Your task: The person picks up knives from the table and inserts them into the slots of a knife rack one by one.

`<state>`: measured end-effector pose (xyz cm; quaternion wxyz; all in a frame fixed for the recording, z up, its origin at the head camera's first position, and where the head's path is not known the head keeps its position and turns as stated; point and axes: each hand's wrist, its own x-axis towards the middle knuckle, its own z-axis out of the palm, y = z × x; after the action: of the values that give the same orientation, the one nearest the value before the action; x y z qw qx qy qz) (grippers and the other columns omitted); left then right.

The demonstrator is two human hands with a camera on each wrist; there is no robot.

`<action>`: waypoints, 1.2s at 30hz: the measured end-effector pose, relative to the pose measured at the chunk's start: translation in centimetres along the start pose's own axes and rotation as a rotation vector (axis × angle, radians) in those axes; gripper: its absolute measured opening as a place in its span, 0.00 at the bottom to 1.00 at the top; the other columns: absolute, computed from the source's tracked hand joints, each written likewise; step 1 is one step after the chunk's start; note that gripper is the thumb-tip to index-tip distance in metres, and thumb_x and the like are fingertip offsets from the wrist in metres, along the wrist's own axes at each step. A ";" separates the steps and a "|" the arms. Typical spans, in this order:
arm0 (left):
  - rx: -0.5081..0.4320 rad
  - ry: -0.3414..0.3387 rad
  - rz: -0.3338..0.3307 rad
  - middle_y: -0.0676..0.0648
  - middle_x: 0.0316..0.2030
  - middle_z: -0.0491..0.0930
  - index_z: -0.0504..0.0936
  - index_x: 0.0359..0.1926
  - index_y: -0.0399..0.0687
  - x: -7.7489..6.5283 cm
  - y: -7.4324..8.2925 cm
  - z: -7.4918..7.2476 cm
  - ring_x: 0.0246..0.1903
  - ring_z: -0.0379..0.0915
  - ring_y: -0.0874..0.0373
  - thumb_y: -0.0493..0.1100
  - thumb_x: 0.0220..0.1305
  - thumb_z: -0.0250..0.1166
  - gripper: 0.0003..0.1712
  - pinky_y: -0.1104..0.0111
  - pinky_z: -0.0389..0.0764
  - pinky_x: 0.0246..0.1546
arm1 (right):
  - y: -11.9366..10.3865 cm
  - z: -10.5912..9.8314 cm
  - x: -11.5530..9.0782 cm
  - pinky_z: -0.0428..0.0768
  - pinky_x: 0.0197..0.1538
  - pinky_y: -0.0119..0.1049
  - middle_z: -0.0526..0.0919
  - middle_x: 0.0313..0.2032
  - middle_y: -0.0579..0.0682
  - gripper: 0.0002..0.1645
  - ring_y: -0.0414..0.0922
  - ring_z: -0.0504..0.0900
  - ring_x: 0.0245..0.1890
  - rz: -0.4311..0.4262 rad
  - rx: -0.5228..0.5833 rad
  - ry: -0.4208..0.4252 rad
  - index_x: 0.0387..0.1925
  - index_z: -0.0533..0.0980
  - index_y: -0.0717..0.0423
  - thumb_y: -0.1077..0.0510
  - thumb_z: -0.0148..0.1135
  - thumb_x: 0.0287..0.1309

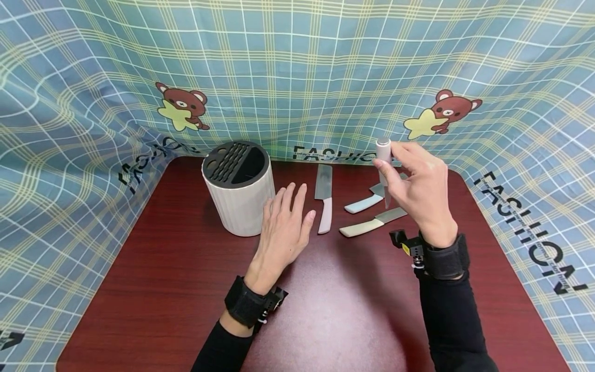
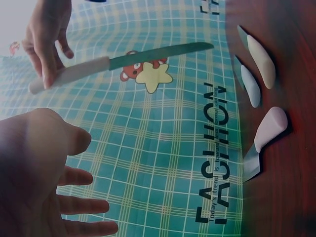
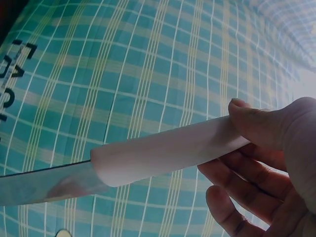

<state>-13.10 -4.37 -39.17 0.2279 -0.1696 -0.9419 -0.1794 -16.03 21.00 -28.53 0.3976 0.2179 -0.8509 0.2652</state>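
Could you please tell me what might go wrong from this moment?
The right hand grips the raised knife near its handle's end, so it could slip or swing, point downward.

If dropped, it might strike the yellow-handled knife or blue-handled knife lying nearby.

The bare left hand is next to the knife holder; moving the blade toward that holder could possibly cut its fingers.
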 end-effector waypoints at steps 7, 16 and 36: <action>-0.001 0.057 0.030 0.37 0.67 0.73 0.68 0.71 0.46 0.1 0.0 0.0 0.65 0.71 0.41 0.53 0.77 0.50 0.28 0.42 0.72 0.64 | -1.2 1.0 0.3 0.72 0.41 0.18 0.88 0.39 0.55 0.12 0.47 0.86 0.33 -0.061 0.057 -0.005 0.43 0.85 0.58 0.59 0.74 0.57; 0.016 0.110 0.063 0.43 0.57 0.79 0.71 0.69 0.47 0.2 0.2 -0.3 0.54 0.78 0.46 0.53 0.77 0.48 0.27 0.52 0.77 0.53 | -2.5 2.2 0.4 0.74 0.32 0.37 0.88 0.38 0.55 0.13 0.47 0.83 0.31 -0.158 0.077 -0.010 0.44 0.86 0.58 0.58 0.73 0.58; 0.015 0.316 0.183 0.46 0.37 0.81 0.79 0.61 0.42 0.7 0.6 -1.2 0.32 0.76 0.51 0.48 0.73 0.55 0.22 0.63 0.74 0.31 | -6.1 4.5 0.0 0.79 0.32 0.37 0.88 0.40 0.55 0.16 0.46 0.82 0.32 -0.277 0.176 -0.020 0.47 0.85 0.60 0.59 0.74 0.57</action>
<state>-13.00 -4.13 -37.70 0.3898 -0.2226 -0.8762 -0.1756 -14.99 13.51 -29.23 0.4013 0.3695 -0.7903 0.2790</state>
